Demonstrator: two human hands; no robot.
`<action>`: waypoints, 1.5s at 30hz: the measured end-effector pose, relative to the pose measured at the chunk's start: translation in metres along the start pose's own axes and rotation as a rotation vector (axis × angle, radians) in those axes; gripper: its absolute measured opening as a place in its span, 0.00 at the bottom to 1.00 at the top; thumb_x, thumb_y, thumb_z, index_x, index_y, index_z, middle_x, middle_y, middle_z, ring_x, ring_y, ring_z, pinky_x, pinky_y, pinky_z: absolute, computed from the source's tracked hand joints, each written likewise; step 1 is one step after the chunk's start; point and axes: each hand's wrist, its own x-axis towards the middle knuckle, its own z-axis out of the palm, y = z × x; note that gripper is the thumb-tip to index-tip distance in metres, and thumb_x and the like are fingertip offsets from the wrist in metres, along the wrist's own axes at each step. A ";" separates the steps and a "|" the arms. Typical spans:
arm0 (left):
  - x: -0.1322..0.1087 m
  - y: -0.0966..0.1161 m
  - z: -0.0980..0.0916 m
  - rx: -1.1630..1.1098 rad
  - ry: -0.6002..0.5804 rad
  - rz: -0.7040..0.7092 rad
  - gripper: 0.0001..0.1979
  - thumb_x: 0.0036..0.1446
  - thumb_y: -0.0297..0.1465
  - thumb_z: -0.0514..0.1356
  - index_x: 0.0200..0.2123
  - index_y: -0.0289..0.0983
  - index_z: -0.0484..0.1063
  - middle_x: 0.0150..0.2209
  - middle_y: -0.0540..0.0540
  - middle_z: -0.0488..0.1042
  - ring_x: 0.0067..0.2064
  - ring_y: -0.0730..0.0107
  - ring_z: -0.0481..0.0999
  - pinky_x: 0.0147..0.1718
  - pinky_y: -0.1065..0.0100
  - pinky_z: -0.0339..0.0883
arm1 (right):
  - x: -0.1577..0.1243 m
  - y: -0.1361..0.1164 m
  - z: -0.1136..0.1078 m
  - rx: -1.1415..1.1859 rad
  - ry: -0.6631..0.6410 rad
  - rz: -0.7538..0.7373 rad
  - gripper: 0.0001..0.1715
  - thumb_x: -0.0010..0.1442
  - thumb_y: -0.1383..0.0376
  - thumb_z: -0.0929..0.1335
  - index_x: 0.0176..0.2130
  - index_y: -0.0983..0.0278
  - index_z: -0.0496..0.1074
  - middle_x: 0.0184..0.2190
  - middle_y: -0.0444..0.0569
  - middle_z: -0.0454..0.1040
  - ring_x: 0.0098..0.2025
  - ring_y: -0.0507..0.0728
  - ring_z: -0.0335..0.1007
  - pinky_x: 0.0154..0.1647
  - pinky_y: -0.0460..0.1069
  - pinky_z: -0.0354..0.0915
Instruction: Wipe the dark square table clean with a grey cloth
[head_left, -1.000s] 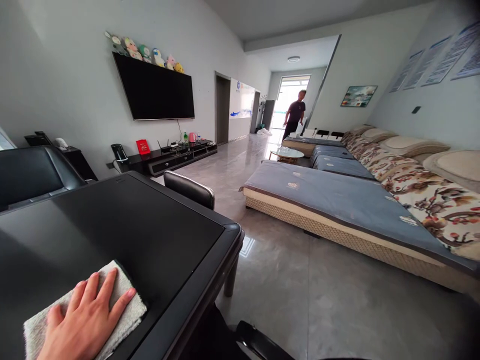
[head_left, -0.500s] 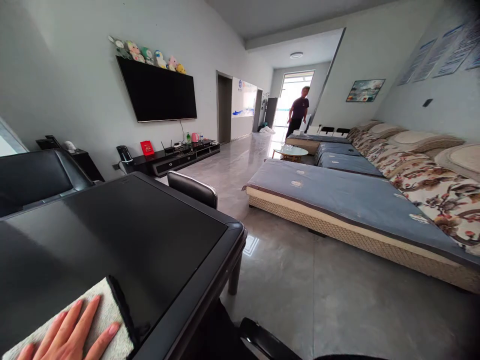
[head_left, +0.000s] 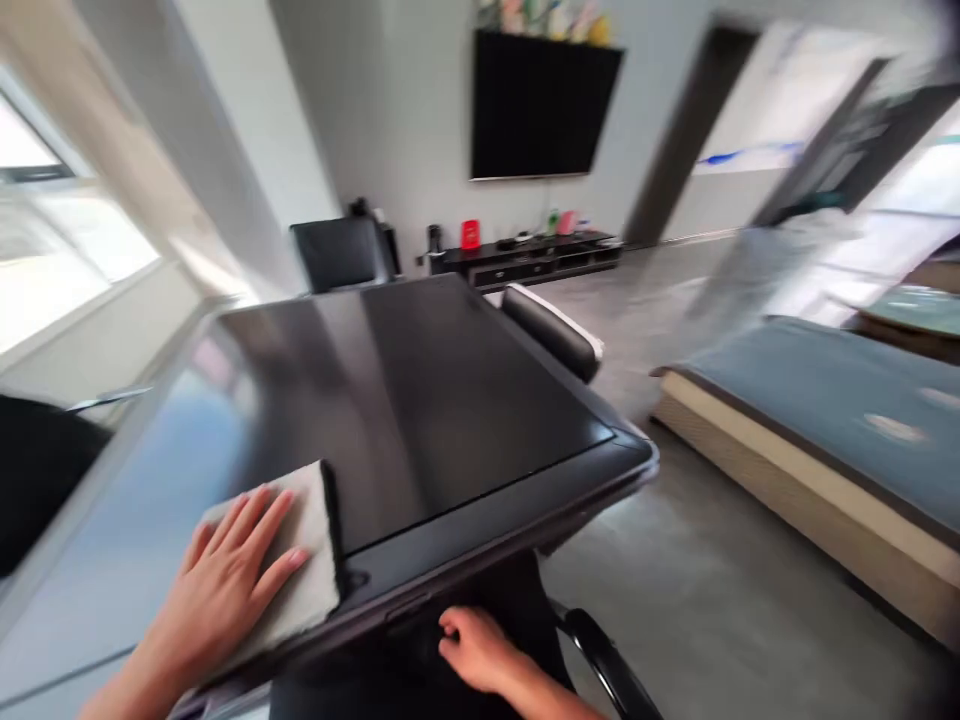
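My left hand (head_left: 221, 590) lies flat on a folded off-white terry cloth (head_left: 319, 540), pressing it onto the black table top (head_left: 420, 400). The cloth's edge reaches the near rim of the table. Below that rim, my right hand (head_left: 476, 650) hangs with its fingers curled, and its fingertips are close under the table's edge. Nothing shows in it, though the underside of the edge is hidden. The whole frame is motion-blurred.
A black chair back with a white rim (head_left: 551, 335) stands at the table's right side, and another black chair (head_left: 341, 253) stands beyond it. A low black TV cabinet (head_left: 525, 255) lines the far wall. A blue-covered bed (head_left: 825, 430) is on the right, with a bright window (head_left: 67, 240) on the left.
My view has swung sharply left and blurred. The cloth and my left hand have shifted to the table's near edge. My right hand has come into view under the rim, and the standing person has left view.
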 end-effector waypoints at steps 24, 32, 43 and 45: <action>0.167 0.090 -0.016 -0.258 -0.048 0.029 0.34 0.83 0.52 0.49 0.77 0.37 0.68 0.82 0.31 0.61 0.82 0.35 0.58 0.78 0.31 0.55 | -0.053 -0.110 -0.100 0.211 -0.272 -0.475 0.20 0.75 0.57 0.69 0.54 0.61 0.87 0.43 0.50 0.89 0.41 0.59 0.86 0.46 0.52 0.79; 0.133 0.044 0.005 -0.150 -0.035 0.043 0.43 0.80 0.50 0.55 0.81 0.24 0.58 0.82 0.22 0.58 0.83 0.31 0.56 0.81 0.36 0.54 | 0.085 -0.277 -0.159 -0.342 0.386 -0.880 0.32 0.79 0.67 0.62 0.75 0.75 0.71 0.79 0.68 0.66 0.82 0.67 0.59 0.87 0.64 0.55; 0.063 0.075 -0.001 -0.120 -0.046 0.130 0.45 0.77 0.50 0.56 0.80 0.19 0.61 0.82 0.19 0.56 0.83 0.26 0.56 0.81 0.35 0.54 | 0.045 -0.244 -0.140 -0.646 0.182 -0.715 0.50 0.84 0.46 0.64 0.84 0.81 0.55 0.85 0.70 0.49 0.88 0.74 0.41 0.90 0.69 0.44; 0.046 0.081 0.000 -0.133 -0.046 0.190 0.49 0.77 0.57 0.57 0.81 0.20 0.60 0.82 0.20 0.56 0.84 0.29 0.55 0.81 0.37 0.54 | 0.026 -0.240 -0.142 -0.643 0.182 -0.690 0.51 0.83 0.44 0.65 0.82 0.80 0.59 0.84 0.71 0.53 0.87 0.75 0.46 0.88 0.70 0.49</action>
